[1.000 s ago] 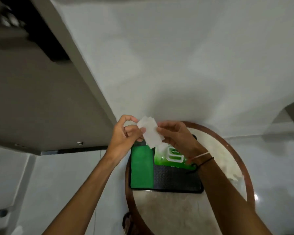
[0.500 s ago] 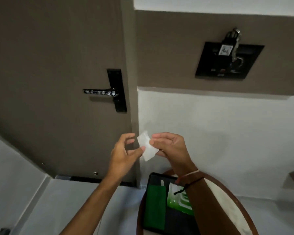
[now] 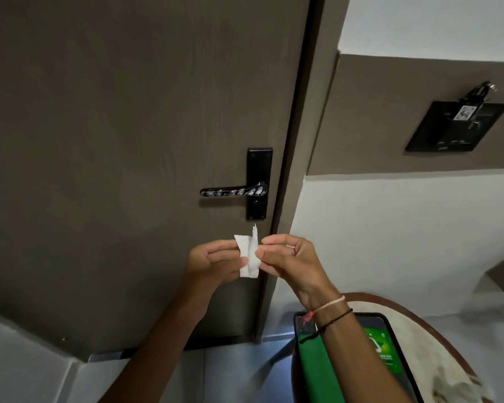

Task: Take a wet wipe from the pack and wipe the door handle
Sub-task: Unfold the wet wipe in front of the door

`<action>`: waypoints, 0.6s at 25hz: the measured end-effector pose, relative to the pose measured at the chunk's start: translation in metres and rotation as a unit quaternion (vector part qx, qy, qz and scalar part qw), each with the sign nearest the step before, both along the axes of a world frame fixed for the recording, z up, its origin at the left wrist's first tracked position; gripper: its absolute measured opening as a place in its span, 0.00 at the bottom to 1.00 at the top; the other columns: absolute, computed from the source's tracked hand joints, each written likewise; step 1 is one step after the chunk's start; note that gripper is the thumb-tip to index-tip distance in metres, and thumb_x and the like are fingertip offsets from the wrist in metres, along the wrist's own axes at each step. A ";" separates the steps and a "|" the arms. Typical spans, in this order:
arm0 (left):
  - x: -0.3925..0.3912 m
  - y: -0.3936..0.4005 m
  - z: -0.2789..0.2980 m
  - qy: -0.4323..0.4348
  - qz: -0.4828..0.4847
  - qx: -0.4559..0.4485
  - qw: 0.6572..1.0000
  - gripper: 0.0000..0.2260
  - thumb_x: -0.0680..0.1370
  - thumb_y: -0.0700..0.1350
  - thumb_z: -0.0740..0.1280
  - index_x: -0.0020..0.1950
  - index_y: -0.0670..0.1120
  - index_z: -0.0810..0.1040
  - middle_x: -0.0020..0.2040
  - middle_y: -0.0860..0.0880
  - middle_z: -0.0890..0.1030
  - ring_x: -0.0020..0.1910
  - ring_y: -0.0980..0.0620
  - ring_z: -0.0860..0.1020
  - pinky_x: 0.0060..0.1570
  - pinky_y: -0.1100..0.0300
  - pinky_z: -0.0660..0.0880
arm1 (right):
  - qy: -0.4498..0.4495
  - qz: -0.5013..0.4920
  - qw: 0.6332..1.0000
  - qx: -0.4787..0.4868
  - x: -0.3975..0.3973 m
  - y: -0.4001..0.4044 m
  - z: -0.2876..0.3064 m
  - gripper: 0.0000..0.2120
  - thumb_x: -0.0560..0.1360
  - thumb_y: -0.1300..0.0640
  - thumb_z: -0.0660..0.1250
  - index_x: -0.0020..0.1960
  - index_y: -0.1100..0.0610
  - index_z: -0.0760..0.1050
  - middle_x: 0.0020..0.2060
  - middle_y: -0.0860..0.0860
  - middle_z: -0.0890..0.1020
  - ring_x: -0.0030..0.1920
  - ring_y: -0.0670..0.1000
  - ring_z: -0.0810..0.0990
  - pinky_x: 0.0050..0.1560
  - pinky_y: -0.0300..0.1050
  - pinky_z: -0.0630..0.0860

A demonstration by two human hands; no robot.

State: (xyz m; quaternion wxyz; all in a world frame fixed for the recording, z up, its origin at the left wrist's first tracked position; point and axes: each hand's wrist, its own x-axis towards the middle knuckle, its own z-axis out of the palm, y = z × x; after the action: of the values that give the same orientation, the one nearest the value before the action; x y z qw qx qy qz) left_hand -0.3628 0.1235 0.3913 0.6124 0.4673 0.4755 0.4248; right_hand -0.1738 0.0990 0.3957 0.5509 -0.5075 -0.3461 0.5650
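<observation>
A folded white wet wipe [image 3: 249, 255] is pinched between my left hand [image 3: 216, 261] and my right hand [image 3: 291, 258], held in front of the door. Above them, the black door handle [image 3: 233, 192] with white smears sticks out leftward from its black plate [image 3: 259, 167] on the brown door. The wipe hangs a short way below the plate and does not touch the handle. The green wet wipe pack [image 3: 383, 351] lies on a black tray at the bottom right, partly hidden by my right forearm.
A round wood-rimmed table [image 3: 437, 338] carries the black tray [image 3: 386, 318] and a green cloth [image 3: 312, 370]. A black wall switch panel [image 3: 454, 128] with a key card sits right of the door frame [image 3: 291, 199]. Pale floor lies below the door.
The view has swung up from the table to the door. Both hands with the wipe rose nearer the handle, and the wipe is now turned into a narrower fold.
</observation>
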 end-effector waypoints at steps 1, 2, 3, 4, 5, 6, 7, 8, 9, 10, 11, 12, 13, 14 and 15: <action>-0.009 0.007 0.002 -0.010 0.014 -0.014 1.000 0.14 0.75 0.31 0.77 0.60 0.41 0.86 0.50 0.42 0.90 0.50 0.43 0.89 0.48 0.55 0.87 | 0.024 -0.025 0.999 -0.002 -0.004 0.001 0.001 0.10 0.71 0.70 0.76 0.44 0.55 0.86 0.41 0.57 0.90 0.42 0.51 0.89 0.39 0.41 0.85; -0.017 0.012 0.005 -0.020 0.027 -0.026 0.999 0.14 0.76 0.31 0.76 0.59 0.41 0.85 0.50 0.42 0.90 0.49 0.45 0.89 0.45 0.59 0.87 | 0.063 -0.052 0.997 -0.003 -0.005 0.001 0.000 0.10 0.72 0.69 0.75 0.46 0.56 0.84 0.42 0.57 0.90 0.43 0.51 0.89 0.39 0.41 0.85; -0.024 0.018 0.005 -0.033 0.031 -0.034 0.998 0.13 0.76 0.31 0.75 0.60 0.41 0.85 0.50 0.43 0.90 0.49 0.46 0.89 0.44 0.61 0.87 | 0.118 -0.072 0.990 -0.005 -0.006 0.000 -0.001 0.10 0.73 0.69 0.74 0.50 0.58 0.82 0.44 0.58 0.89 0.45 0.53 0.89 0.41 0.43 0.86; -0.027 0.022 0.009 -0.054 0.023 -0.048 0.997 0.13 0.77 0.31 0.74 0.61 0.41 0.84 0.52 0.42 0.90 0.50 0.45 0.89 0.45 0.61 0.87 | 0.189 -0.078 0.979 -0.009 -0.007 -0.001 -0.003 0.11 0.73 0.68 0.73 0.54 0.60 0.80 0.48 0.60 0.88 0.48 0.55 0.89 0.45 0.47 0.87; -0.030 0.024 0.011 -0.077 0.004 -0.062 0.995 0.13 0.78 0.30 0.73 0.62 0.41 0.83 0.54 0.41 0.89 0.52 0.44 0.88 0.47 0.60 0.87 | 0.263 -0.070 0.962 -0.015 -0.010 -0.004 -0.006 0.13 0.75 0.64 0.72 0.59 0.62 0.79 0.53 0.62 0.87 0.54 0.58 0.87 0.51 0.51 0.87; -0.029 0.025 0.015 -0.096 -0.023 -0.081 0.992 0.14 0.79 0.30 0.71 0.63 0.41 0.83 0.55 0.40 0.89 0.54 0.43 0.88 0.47 0.59 0.87 | 0.318 -0.057 0.946 -0.032 -0.015 -0.007 -0.009 0.17 0.77 0.58 0.71 0.63 0.63 0.78 0.59 0.64 0.85 0.59 0.60 0.85 0.58 0.54 0.84; -0.026 0.024 0.018 -0.109 -0.049 -0.095 0.988 0.14 0.79 0.29 0.70 0.63 0.41 0.82 0.56 0.40 0.88 0.54 0.43 0.88 0.46 0.59 0.88 | 0.346 -0.040 0.936 -0.059 -0.021 -0.010 -0.011 0.23 0.77 0.49 0.70 0.66 0.63 0.79 0.63 0.64 0.83 0.63 0.61 0.82 0.63 0.55 0.81; -0.023 0.022 0.022 -0.116 -0.067 -0.107 0.985 0.14 0.79 0.28 0.69 0.62 0.40 0.82 0.56 0.39 0.88 0.52 0.44 0.88 0.42 0.60 0.87 | 0.364 -0.019 0.928 -0.085 -0.028 -0.012 -0.013 0.30 0.76 0.40 0.69 0.67 0.63 0.79 0.65 0.64 0.81 0.65 0.62 0.81 0.67 0.56 0.77; -0.021 0.020 0.025 -0.109 -0.074 -0.110 0.985 0.14 0.79 0.28 0.69 0.62 0.40 0.82 0.56 0.38 0.88 0.50 0.44 0.89 0.39 0.61 0.87 | 0.380 0.004 0.920 -0.100 -0.035 -0.013 -0.016 0.36 0.74 0.34 0.68 0.67 0.64 0.79 0.67 0.64 0.80 0.66 0.62 0.80 0.72 0.56 0.73; -0.020 0.017 0.029 -0.095 -0.073 -0.106 0.987 0.14 0.79 0.27 0.69 0.62 0.39 0.82 0.55 0.38 0.88 0.49 0.45 0.89 0.37 0.61 0.86 | 0.398 0.025 0.911 -0.105 -0.040 -0.015 -0.016 0.38 0.74 0.32 0.68 0.68 0.64 0.79 0.68 0.64 0.79 0.67 0.62 0.80 0.75 0.57 0.69; -0.020 0.016 0.029 -0.071 -0.064 -0.097 0.991 0.14 0.79 0.27 0.70 0.62 0.38 0.82 0.55 0.37 0.88 0.48 0.44 0.89 0.38 0.60 0.87 | 0.412 0.035 0.904 -0.108 -0.044 -0.015 -0.015 0.36 0.75 0.34 0.68 0.67 0.64 0.79 0.68 0.65 0.80 0.66 0.63 0.80 0.76 0.58 0.69; -0.022 0.015 0.031 -0.039 -0.051 -0.086 0.994 0.13 0.79 0.28 0.71 0.62 0.38 0.82 0.55 0.37 0.88 0.50 0.43 0.88 0.40 0.58 0.87 | 0.416 0.034 0.902 -0.110 -0.047 -0.014 -0.013 0.31 0.76 0.39 0.70 0.66 0.63 0.80 0.65 0.65 0.81 0.64 0.64 0.82 0.72 0.59 0.73; -0.024 0.016 0.030 0.003 -0.036 -0.071 0.997 0.13 0.78 0.28 0.72 0.61 0.38 0.83 0.55 0.38 0.88 0.52 0.42 0.88 0.44 0.55 0.88 | 0.409 0.028 0.905 -0.112 -0.050 -0.013 -0.011 0.25 0.77 0.44 0.71 0.64 0.62 0.82 0.61 0.66 0.84 0.59 0.65 0.85 0.65 0.60 0.80; -0.025 0.016 0.030 0.046 -0.019 -0.057 0.997 0.12 0.77 0.29 0.73 0.59 0.38 0.84 0.55 0.37 0.88 0.54 0.40 0.87 0.48 0.51 0.87 | 0.394 0.021 0.912 -0.115 -0.051 -0.011 -0.009 0.20 0.77 0.48 0.70 0.62 0.62 0.83 0.55 0.65 0.86 0.54 0.65 0.87 0.55 0.58 0.84; -0.025 0.017 0.028 0.084 0.000 -0.045 0.995 0.10 0.77 0.29 0.74 0.56 0.39 0.84 0.53 0.37 0.87 0.54 0.39 0.86 0.50 0.48 0.86 | 0.370 0.008 0.921 -0.119 -0.051 -0.009 -0.009 0.17 0.78 0.51 0.69 0.62 0.61 0.81 0.50 0.65 0.88 0.50 0.64 0.88 0.48 0.56 0.86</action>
State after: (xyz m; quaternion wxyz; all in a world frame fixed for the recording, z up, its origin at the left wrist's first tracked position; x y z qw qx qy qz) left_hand -0.3879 0.1405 0.4195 0.5909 0.4732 0.5441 0.3618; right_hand -0.2249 0.0899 0.3869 0.5708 -0.3209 -0.0519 0.7540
